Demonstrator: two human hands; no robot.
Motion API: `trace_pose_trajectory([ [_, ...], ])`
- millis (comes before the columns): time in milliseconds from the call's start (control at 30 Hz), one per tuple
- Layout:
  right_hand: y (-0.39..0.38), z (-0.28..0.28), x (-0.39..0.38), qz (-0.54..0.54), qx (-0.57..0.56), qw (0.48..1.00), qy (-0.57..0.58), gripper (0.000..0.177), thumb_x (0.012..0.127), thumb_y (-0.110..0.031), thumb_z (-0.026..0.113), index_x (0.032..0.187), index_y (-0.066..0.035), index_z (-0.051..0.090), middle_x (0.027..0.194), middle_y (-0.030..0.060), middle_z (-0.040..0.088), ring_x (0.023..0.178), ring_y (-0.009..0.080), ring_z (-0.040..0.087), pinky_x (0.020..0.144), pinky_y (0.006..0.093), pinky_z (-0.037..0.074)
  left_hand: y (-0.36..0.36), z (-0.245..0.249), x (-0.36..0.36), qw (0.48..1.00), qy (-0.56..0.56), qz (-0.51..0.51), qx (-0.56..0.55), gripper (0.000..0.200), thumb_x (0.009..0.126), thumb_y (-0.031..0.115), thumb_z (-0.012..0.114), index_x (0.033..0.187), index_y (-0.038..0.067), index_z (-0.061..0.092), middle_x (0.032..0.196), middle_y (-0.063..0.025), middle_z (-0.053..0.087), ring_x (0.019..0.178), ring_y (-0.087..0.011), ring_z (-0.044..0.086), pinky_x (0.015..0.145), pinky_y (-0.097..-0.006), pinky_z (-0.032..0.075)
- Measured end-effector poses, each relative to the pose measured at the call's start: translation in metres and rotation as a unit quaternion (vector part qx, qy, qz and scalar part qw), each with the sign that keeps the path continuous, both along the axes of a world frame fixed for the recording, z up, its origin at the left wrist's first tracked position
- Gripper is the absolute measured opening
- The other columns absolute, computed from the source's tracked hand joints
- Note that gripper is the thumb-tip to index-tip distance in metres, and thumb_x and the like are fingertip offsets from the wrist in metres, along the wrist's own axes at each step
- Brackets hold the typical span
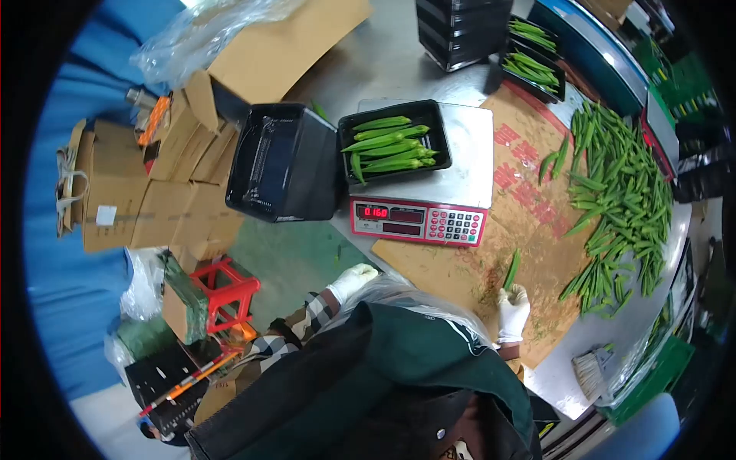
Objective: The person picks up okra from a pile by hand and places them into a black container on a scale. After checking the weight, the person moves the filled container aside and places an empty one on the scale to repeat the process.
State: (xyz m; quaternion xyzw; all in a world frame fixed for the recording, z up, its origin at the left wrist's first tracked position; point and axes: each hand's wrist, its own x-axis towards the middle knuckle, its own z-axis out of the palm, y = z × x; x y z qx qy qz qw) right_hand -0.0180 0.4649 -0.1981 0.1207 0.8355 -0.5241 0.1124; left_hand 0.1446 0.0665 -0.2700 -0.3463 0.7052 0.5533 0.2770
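Observation:
My right hand (513, 313), in a white glove, pinches one green okra pod (513, 270) above the cardboard sheet. My left hand (354, 282), also gloved, is near the table's front edge, its fingers drawn together with nothing visible in them. A digital scale (469, 157) with a red-framed keypad reads 0.160. On its plate sits a black tray (395, 175) holding several okra pods (391, 142). To the right spreads a large loose pile of okra (613, 203).
A stack of black trays (268, 157) stands left of the scale, another stack (462, 34) behind it. Two filled trays (533, 73) sit at the back right. A brush (590, 374) lies near the right front edge. Cardboard boxes (169, 207) and a red stool (226, 291) are at left.

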Motion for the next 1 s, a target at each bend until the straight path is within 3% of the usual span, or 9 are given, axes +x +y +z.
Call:
trace_pose_trajectory([
  [133,-0.087,0.109,-0.065,0.183,0.080,0.964,0.175,0.029,0.086,-0.003,0.075,0.114,-0.002,0.067,0.082,0.0042,0.062,0.071,0.0111,0.054,0.067,0.0275,0.048,0.007,-0.009,0.007,0.998,0.052,0.027,-0.008,0.037,0.096,0.035,0.065,0.116,0.005,0.068,0.112,-0.0132,0.072,0.105,-0.0240,0.067,0.095,-0.0353,0.050],
  [200,-0.134,0.143,-0.096,0.259,0.105,0.921,0.273,0.034,0.083,-0.001,0.076,0.116,-0.004,0.067,0.083,0.0083,0.058,0.072,0.0192,0.057,0.069,0.0301,0.050,0.010,-0.002,0.011,0.997,0.064,0.049,-0.012,0.036,0.095,0.035,0.066,0.113,0.004,0.069,0.111,-0.0121,0.072,0.104,-0.0226,0.066,0.095,-0.0352,0.050],
  [333,-0.209,0.187,-0.135,0.312,0.073,0.863,0.391,0.045,0.085,-0.001,0.074,0.129,-0.003,0.063,0.093,0.0051,0.057,0.076,0.0166,0.056,0.072,0.0301,0.051,0.017,-0.008,0.029,0.987,0.067,0.147,0.021,0.033,0.094,0.033,0.069,0.112,0.005,0.069,0.108,-0.0106,0.073,0.101,-0.0180,0.066,0.092,-0.0335,0.051],
  [467,-0.209,0.147,-0.124,0.312,-0.010,0.913,0.262,0.043,0.090,-0.001,0.071,0.132,-0.003,0.062,0.091,0.0019,0.058,0.076,0.0088,0.050,0.073,0.0258,0.050,0.019,-0.004,0.042,0.978,0.043,0.203,-0.004,0.030,0.094,0.033,0.070,0.108,0.006,0.071,0.104,-0.0090,0.074,0.097,-0.0163,0.067,0.089,-0.0327,0.052],
  [533,-0.201,0.131,-0.098,0.321,0.008,0.942,0.099,0.040,0.090,0.000,0.070,0.130,-0.002,0.063,0.100,0.0028,0.065,0.084,0.0090,0.058,0.079,0.0254,0.052,0.019,-0.017,0.054,0.972,0.025,0.235,-0.003,0.028,0.094,0.033,0.071,0.104,0.007,0.073,0.101,-0.0081,0.075,0.094,-0.0161,0.067,0.087,-0.0326,0.052],
  [600,-0.190,0.089,-0.070,0.337,-0.045,0.939,0.051,0.036,0.090,0.001,0.070,0.126,-0.001,0.065,0.110,0.0044,0.069,0.096,0.0118,0.065,0.084,0.0273,0.054,0.014,-0.029,0.064,0.966,0.022,0.257,0.025,0.028,0.094,0.033,0.071,0.105,0.007,0.072,0.102,-0.0088,0.075,0.095,-0.0164,0.067,0.087,-0.0331,0.052],
  [667,-0.188,0.060,-0.037,0.365,-0.086,0.923,0.087,0.033,0.089,0.000,0.072,0.122,-0.001,0.066,0.113,0.0083,0.072,0.103,0.0160,0.068,0.088,0.0292,0.055,0.008,-0.022,0.067,0.969,-0.002,0.249,0.007,0.028,0.094,0.032,0.071,0.105,0.006,0.072,0.101,-0.0088,0.075,0.095,-0.0164,0.067,0.088,-0.0332,0.052],
  [800,-0.188,0.041,0.006,0.434,0.073,0.897,0.031,0.032,0.088,-0.011,0.073,0.120,-0.005,0.069,0.100,0.0115,0.072,0.082,0.0221,0.070,0.073,0.0324,0.054,-0.002,-0.010,0.074,0.970,-0.023,0.241,0.019,0.029,0.097,0.029,0.068,0.113,0.004,0.070,0.105,-0.0065,0.073,0.096,-0.0138,0.064,0.091,-0.0307,0.051],
  [1000,-0.199,0.019,0.031,0.509,0.063,0.857,0.052,0.032,0.088,-0.013,0.072,0.119,-0.004,0.069,0.096,0.0138,0.072,0.087,0.0283,0.071,0.078,0.0378,0.056,0.011,-0.008,0.115,0.957,0.019,0.284,-0.048,0.032,0.095,0.032,0.069,0.109,0.004,0.070,0.101,-0.0119,0.073,0.096,-0.0216,0.067,0.089,-0.0344,0.051],
])
